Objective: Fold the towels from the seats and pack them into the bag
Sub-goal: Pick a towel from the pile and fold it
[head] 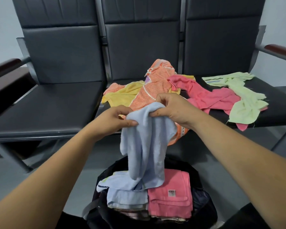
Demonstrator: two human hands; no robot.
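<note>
A light blue towel (145, 142) hangs bunched in the air between the seats and the bag. My left hand (112, 118) pinches its upper left edge, and my right hand (173, 108) grips its top on the right. Its lower end drapes down onto the open black bag (203, 200) at the bottom centre. Inside the bag lie a folded light blue towel (127, 197) and a folded pink towel (170, 195). On the middle seat an orange towel (155, 86) and a yellow towel (122, 95) lie crumpled.
A pink towel (208, 96) and a pale green towel (243, 96) sprawl over the right seat (277, 103). The left seat (45, 106) of the black three-seat bench holds nothing. Wooden armrests (5, 65) flank the bench. Grey floor lies below.
</note>
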